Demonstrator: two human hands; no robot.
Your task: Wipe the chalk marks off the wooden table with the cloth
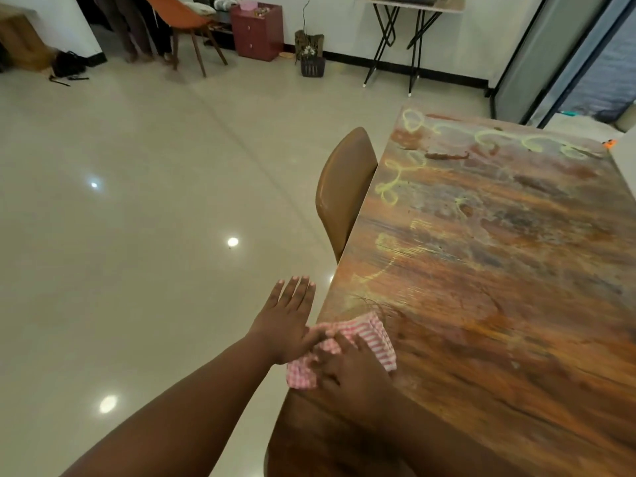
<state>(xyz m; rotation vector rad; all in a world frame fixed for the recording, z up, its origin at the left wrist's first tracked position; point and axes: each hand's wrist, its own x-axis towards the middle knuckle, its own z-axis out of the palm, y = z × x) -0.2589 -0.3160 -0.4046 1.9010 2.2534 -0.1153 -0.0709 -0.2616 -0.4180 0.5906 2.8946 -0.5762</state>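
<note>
The pink-and-white checked cloth lies bunched at the near left edge of the brown wooden desk. The right hand presses flat on it, fingers spread. The left hand hangs open off the edge, thumb touching the cloth. The yellow-green chalk marks lie ahead, running away along the left edge; the right hand is nearer.

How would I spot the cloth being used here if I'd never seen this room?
Find the big wooden table on the right, scrawled with yellow chalk marks. Follow its left edge toward the person: the cloth lies there, under the right hand, with the left hand touching its end. It is the only fabric on the table, pink-and-white checked.
</note>
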